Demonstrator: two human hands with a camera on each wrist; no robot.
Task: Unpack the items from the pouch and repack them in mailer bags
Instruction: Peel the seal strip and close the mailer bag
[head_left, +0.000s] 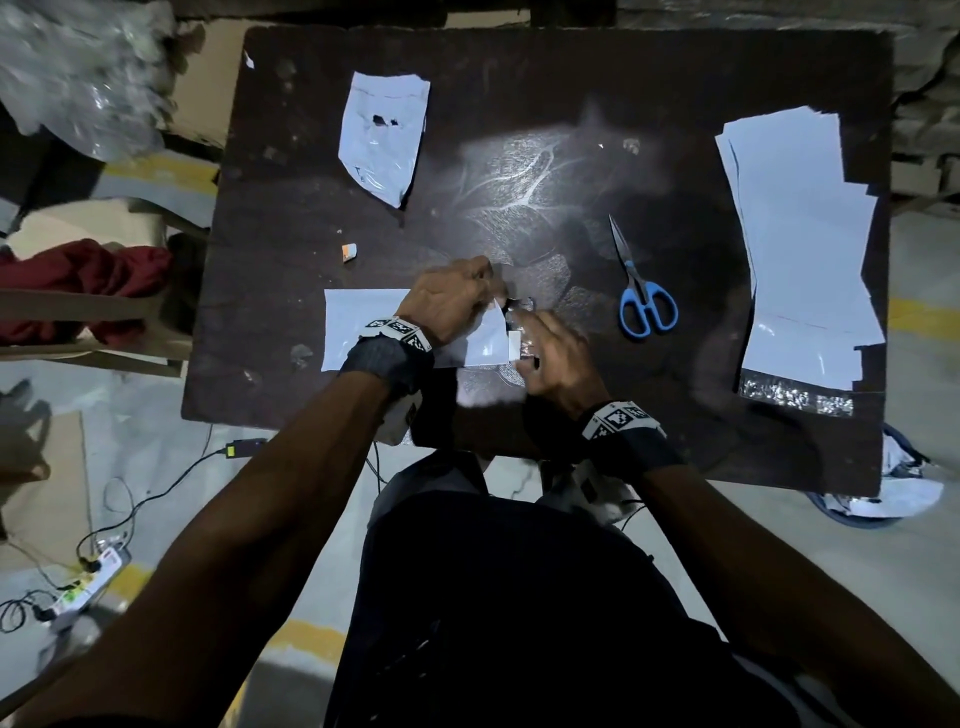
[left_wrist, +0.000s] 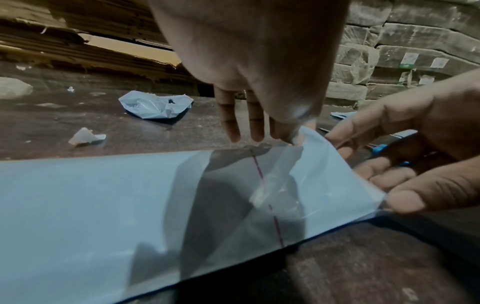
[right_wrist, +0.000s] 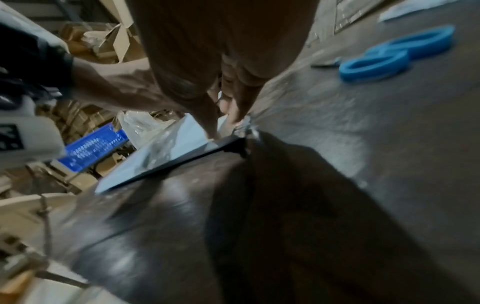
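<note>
A white mailer bag (head_left: 363, 327) lies flat near the table's front edge, its mouth pointing right. My left hand (head_left: 493, 297) pinches the far corner of the mouth end between thumb and finger (left_wrist: 291, 135) and lifts it a little. At the near corner, my right hand (head_left: 519, 338) holds the same end with its thumb (left_wrist: 405, 199) on top and fingers beneath. A clear film with a thin red line (left_wrist: 270, 201) shows at the mouth of the mailer bag (left_wrist: 91, 205). The right wrist view is blurred and shows my fingers (right_wrist: 228, 115) at the bag's edge.
Blue-handled scissors (head_left: 644, 296) lie right of my hands. A stack of white mailer bags (head_left: 800, 249) covers the table's right side. A torn white pouch (head_left: 382, 135) lies at the back left, a small scrap (head_left: 349, 251) nearer. The dark table (head_left: 571, 171) ends just before my body.
</note>
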